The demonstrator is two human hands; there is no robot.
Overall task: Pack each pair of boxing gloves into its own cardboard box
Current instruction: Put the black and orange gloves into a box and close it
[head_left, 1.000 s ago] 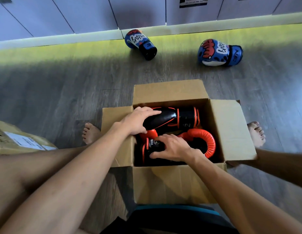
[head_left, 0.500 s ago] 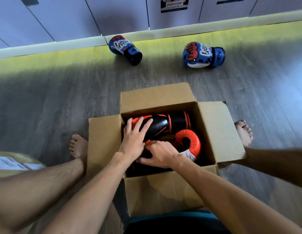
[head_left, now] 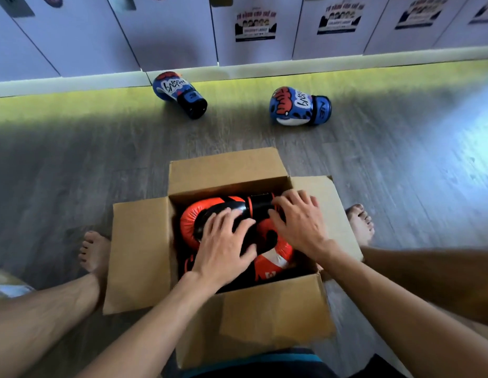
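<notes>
An open cardboard box (head_left: 139,257) stands on the floor between my bare feet, its flaps spread outward. Two orange-and-black boxing gloves lie inside: one across the back (head_left: 193,219), the other lower at the front right (head_left: 275,257). My left hand (head_left: 223,249) presses flat on the back glove with fingers spread. My right hand (head_left: 300,219) rests with fingers spread on that glove's black cuff near the right wall. Two blue gloves with red and white print lie on the floor beyond, one at the left (head_left: 177,91) and one at the right (head_left: 297,106).
White locker doors (head_left: 169,31) with posters run along the far wall above a pale plinth. Another cardboard box (head_left: 8,285) with a label shows at the left edge by my leg. Grey wood floor lies between the box and the blue gloves.
Both hands have moved up onto the back glove, the right from the front glove to the cuff at the right. The back glove now shows its orange padding at the left. The view has tilted up.
</notes>
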